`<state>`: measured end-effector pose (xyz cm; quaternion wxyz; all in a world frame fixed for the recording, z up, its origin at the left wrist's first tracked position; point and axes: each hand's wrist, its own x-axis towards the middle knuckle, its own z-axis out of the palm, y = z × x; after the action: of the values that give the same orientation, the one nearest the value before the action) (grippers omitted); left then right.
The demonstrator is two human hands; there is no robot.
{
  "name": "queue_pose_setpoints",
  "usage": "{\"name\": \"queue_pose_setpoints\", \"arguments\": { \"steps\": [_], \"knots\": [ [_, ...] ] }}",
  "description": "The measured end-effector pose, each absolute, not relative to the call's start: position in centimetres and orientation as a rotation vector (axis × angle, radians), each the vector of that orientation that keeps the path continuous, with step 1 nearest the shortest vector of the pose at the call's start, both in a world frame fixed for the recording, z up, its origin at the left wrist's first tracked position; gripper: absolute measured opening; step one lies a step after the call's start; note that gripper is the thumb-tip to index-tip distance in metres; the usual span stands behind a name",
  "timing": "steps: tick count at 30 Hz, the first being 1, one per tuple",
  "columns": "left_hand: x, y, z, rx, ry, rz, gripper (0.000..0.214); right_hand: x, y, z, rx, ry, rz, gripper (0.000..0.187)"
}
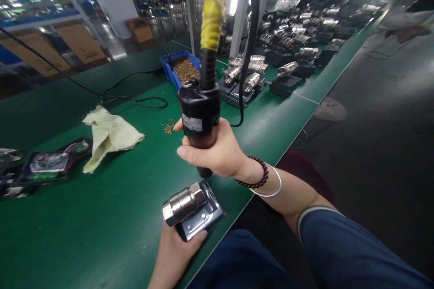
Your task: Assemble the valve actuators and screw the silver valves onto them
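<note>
My right hand is wrapped round a black electric screwdriver, held upright with its lower end over the far edge of a metal unit. From its top runs a cable wrapped in yellow tape. Below it, my left hand grips the near end of the unit, a dark grey box with a shiny metal valve fitting on it. The screwdriver's tip is hidden behind the box edge and my hand, so I cannot tell whether it touches a screw.
On the green bench lie small loose screws, a pale cloth and an opened device with wires. A blue bin of screws stands farther back. Several similar valve units line the bench's right side. A black cable crosses the back.
</note>
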<state>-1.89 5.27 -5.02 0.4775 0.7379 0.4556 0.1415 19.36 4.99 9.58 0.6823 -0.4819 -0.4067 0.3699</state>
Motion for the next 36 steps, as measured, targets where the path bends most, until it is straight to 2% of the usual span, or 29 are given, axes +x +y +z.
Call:
{"name": "queue_pose_setpoints", "arguments": {
  "steps": [10,15,20,27,32,36],
  "knots": [
    [-2.1,5.4,-5.2,1.836,1.106,0.378,0.058,19.0,5.2,9.9,-1.087,-0.975,0.837,0.018],
    [-2.2,5.4,-5.4,1.863,1.084,0.367,0.054,18.8,5.4,9.4,-1.105,-1.027,0.763,0.020],
    [-1.9,5.3,-5.2,1.866,1.094,0.394,0.061,19.0,5.3,8.9,-1.095,-1.034,0.817,0.015],
    [-1.6,5.3,-5.0,1.812,1.078,0.424,0.062,19.2,5.3,8.2,-1.050,-0.983,0.871,0.034],
    [-1.3,5.0,-4.9,1.772,1.084,0.470,0.061,20.9,6.6,8.4,-1.000,-1.050,0.922,0.035],
    [-0.7,4.5,-4.7,1.788,1.063,0.604,0.060,22.7,9.8,6.9,-1.184,-1.130,0.672,0.034]
  ]
}}
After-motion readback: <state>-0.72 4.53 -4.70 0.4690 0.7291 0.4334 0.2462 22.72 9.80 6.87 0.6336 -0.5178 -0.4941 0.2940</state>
